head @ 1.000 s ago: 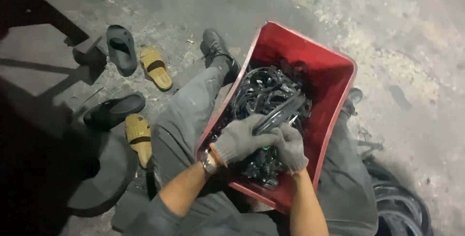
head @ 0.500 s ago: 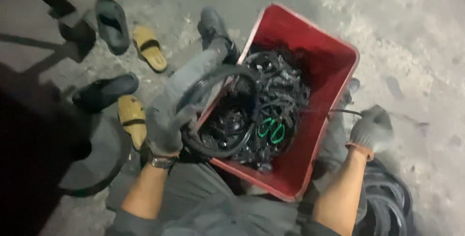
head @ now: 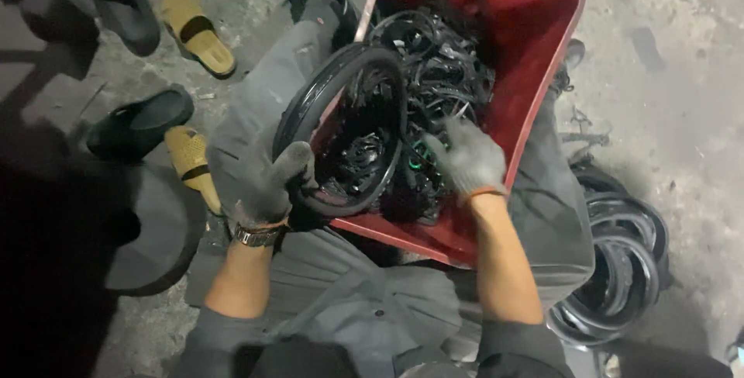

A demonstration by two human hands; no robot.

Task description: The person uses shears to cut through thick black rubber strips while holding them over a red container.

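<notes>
The red bin (head: 535, 60) sits between the seated person's knees on the concrete floor (head: 682, 75), and everything else is placed against it. At the bin's near left corner the left hand (head: 267, 184), in a grey work glove, grips a black rubber ring (head: 345, 126); its fingers are curled tight around the ring's lower edge, thumb over the top. The ring stands tilted, its upper arc leaning over the bin's left rim and its lower arc just outside the rim, above the person's grey trouser leg. Inside the bin, near its front wall, the right hand (head: 469, 157), also gloved, rests palm down on a tangled heap of black rubber rings and bands (head: 434, 75); its fingers are spread and slightly bent, touching the heap, and I cannot tell whether they pinch any piece. A small green part (head: 418, 167) shows in the heap just beside this hand. To the right of the bin, on the floor, lies a stack of larger black rings (head: 620, 269). To the left of the bin, well apart, lie yellow sandals (head: 194, 29) and dark slippers (head: 139, 122)
</notes>
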